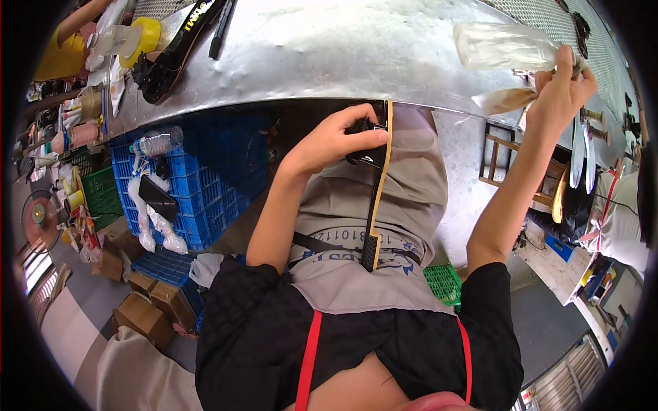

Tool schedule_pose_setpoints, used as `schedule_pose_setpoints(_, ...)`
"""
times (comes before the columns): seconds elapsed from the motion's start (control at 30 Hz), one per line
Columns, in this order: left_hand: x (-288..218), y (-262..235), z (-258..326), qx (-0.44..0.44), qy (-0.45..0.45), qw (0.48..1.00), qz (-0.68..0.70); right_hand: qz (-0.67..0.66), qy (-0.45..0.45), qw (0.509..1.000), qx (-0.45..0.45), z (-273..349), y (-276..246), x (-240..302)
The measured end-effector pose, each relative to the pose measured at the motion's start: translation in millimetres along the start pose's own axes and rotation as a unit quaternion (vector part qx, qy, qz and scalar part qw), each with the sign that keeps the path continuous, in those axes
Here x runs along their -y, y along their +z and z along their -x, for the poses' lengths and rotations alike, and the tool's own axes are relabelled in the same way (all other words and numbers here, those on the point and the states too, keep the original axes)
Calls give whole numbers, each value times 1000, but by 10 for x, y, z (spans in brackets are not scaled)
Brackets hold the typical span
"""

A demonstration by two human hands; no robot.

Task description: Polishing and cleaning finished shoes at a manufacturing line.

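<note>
Left hand (339, 140) grips a long, black, tan-edged piece (380, 185) at the bench's (295, 58) near edge; right hand (563, 89) holds a clear, bottle-shaped plastic container (504, 46) apart; work looks unfinished.

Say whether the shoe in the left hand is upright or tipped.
Tipped sideways: the shoe shows its tan edge upward, black upper leftward.

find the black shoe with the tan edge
In the head view, the tan-edged black shoe is just right of centre, in the left hand, over the gray apron, by the metal table.
</note>
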State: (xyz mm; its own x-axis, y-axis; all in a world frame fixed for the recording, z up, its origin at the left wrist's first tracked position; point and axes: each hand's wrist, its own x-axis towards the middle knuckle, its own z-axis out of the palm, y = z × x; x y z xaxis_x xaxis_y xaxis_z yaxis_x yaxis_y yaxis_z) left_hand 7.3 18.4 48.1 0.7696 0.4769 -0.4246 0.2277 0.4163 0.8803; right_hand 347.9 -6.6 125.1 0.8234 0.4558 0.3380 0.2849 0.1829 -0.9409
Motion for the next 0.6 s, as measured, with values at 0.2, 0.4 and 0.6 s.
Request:
schedule_pose_setpoints(0.2,211,51,-90,46,54,979,192,331,-212,908,146,27,-23,56)
schedule_pose_setpoints(0.4,371,13,-146,75,75,965,240,389,-240,872,173,86,-80,295)
schedule_pose_setpoints(0.6,462,25,-157,60,67,973,211,397,-310,848,164,630,-317,378)
